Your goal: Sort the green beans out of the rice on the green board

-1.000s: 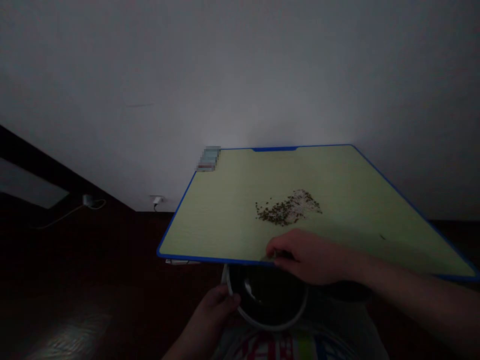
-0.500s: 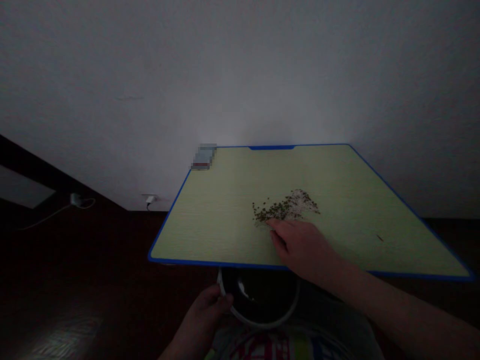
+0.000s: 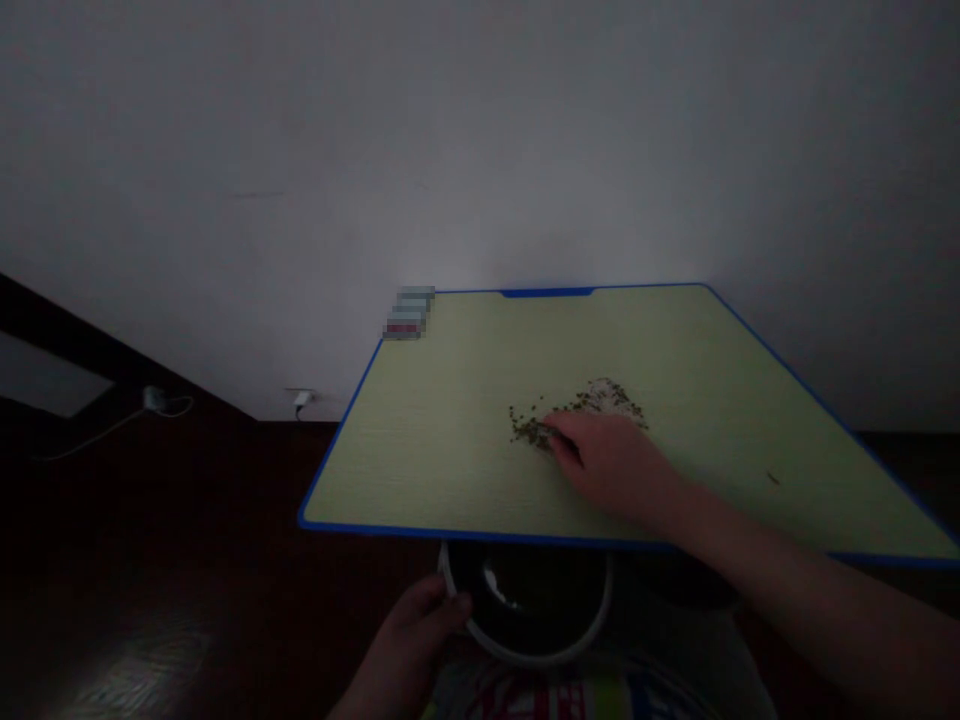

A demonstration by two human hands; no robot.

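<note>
A scatter of small dark grains mixed with paler ones (image 3: pixel 604 398) lies on a pale table top with a blue rim (image 3: pixel 442 440). My right hand (image 3: pixel 607 455) reaches over it from the right, its fingers pinched together at the near side of the darker grains. Whatever sits between those fingertips is hidden. Below the table's front edge, my left hand (image 3: pixel 416 630) grips the left rim of a round, dark-inside bowl with a pale rim (image 3: pixel 551 660). The table edge covers the bowl's far side, and its inside is too dark to make out.
A blurred-out flat item (image 3: pixel 409 313) lies at the table's far left corner. A small dark sliver (image 3: pixel 773 479) is on the right part of the table top. The wall (image 3: pixel 480 150) stands right behind; a plug with a cord (image 3: pixel 302 399) is low on it.
My right hand has shifted slightly up and its fingers have drawn in over the grains. My left hand still has hold of the bowl.
</note>
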